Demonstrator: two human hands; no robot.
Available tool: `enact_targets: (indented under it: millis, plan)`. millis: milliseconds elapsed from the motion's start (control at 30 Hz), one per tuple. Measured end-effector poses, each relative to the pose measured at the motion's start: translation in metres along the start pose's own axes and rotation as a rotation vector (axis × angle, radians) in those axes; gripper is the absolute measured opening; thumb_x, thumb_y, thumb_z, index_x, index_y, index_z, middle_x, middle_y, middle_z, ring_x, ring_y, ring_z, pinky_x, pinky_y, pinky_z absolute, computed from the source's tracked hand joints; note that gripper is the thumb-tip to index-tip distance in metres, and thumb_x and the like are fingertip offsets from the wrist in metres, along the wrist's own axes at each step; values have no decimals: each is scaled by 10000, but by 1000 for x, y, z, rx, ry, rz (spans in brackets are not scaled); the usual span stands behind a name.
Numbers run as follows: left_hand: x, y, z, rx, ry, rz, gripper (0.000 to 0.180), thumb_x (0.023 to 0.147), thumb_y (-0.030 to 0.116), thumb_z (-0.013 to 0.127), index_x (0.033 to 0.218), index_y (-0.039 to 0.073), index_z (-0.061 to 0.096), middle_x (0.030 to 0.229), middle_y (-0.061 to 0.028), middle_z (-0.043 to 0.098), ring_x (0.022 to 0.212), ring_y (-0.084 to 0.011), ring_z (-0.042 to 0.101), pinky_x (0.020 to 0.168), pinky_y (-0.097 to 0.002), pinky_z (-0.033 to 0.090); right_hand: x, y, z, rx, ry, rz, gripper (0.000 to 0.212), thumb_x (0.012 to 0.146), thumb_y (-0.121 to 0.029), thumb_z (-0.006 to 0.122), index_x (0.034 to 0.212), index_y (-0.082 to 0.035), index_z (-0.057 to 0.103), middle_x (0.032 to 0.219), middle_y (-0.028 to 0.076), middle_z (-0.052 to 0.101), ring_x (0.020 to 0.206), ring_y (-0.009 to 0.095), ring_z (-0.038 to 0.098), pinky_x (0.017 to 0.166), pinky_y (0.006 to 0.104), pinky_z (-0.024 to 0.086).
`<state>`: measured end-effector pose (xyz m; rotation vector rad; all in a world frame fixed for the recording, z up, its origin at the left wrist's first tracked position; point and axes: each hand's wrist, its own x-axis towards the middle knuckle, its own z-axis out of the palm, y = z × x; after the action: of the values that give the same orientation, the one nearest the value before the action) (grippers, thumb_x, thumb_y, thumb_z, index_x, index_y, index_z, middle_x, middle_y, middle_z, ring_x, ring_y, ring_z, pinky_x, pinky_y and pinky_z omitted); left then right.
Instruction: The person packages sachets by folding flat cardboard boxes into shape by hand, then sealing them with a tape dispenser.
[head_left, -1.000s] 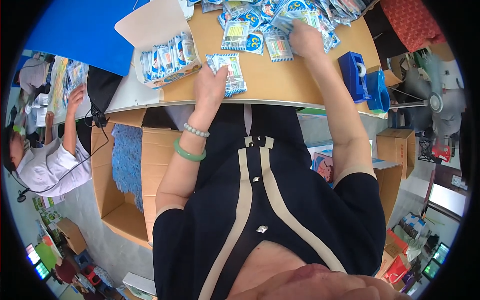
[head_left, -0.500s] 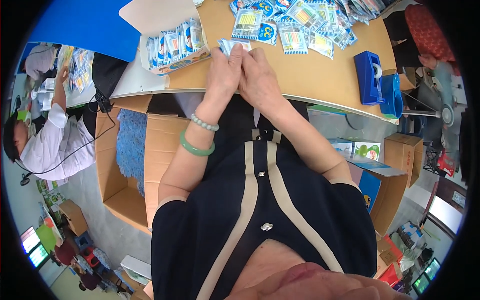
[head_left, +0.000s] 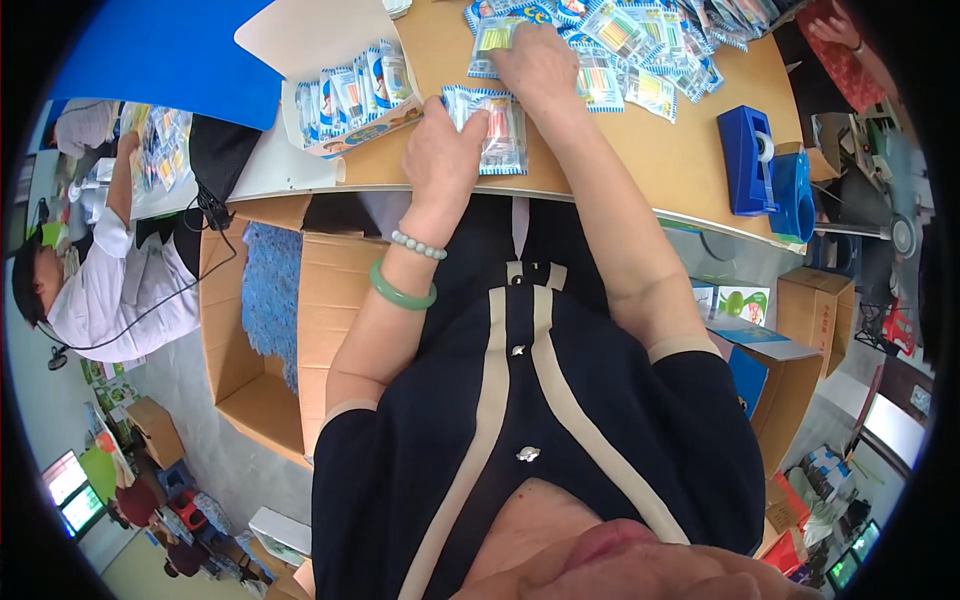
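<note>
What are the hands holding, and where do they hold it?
The left hand holds a packet by its left side; the right hand touches another packet, grip unclear.

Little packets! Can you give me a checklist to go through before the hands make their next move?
1. Left hand has hold of the striped packet: ok.
2. Right hand is at the packet with yellow contents: ok.
3. Right fingers have a firm grip on it: cannot tell, the hand hides that.
4. Box flap is open: ok.
5. Packets in the box stand in a row: ok.
6. Blue tape dispenser is away from both hands: ok.
</note>
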<state>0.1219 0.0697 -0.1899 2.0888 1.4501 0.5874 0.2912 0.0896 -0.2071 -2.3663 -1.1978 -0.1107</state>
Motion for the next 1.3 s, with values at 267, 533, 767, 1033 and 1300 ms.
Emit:
enact_targets:
  millis: [267, 533, 767, 1033, 1300]
  plan:
    - [-2, -1, 0, -26, -16, -8, 466, 856, 383, 663, 1044, -25, 538, 933, -263, 677, 917, -439, 647, 801, -521, 491, 23, 25, -42, 147, -377, -121, 284, 791, -212, 586, 1029, -87, 678, 1013, 161, 685, 968, 356, 652, 836, 446, 509]
    - [-3, 1, -5, -31, -26, -22, 455, 860, 375, 657, 1046, -25, 546, 944, -266, 678, 924, -448, 643, 810, -522, 488, 4, 19, -56, -79, -262, -155, 281, 779, -185, 575, 1021, -69, 660, 991, 170, 693, 963, 344, 656, 797, 432, 501]
    - [-7, 4, 0, -118, 31, -27, 468, 870, 378, 647, 1069, -35, 549, 957, -272, 675, 939, -453, 638, 824, -520, 482, -74, 16, -78, 188, -337, 3, 299, 793, -186, 589, 1057, -49, 569, 948, 200, 672, 926, 400, 632, 811, 457, 485]
    - [-22, 24, 10, -140, -23, 14, 531, 926, 455, 574, 1125, -32, 510, 1010, -280, 669, 970, -461, 631, 836, -525, 477, -133, -7, -49, 449, -4, -29, 293, 839, -178, 604, 1076, -15, 547, 1070, 232, 602, 1009, 432, 577, 850, 468, 481]
    - [4, -4, 21, -489, -318, 17, 632, 910, 494, 588, 1204, -54, 476, 1082, -257, 669, 1007, -437, 640, 876, -488, 483, -136, 17, -60, 621, -143, -187, 410, 854, -144, 625, 1222, 23, 554, 1140, 199, 592, 1087, 381, 568, 927, 408, 476]
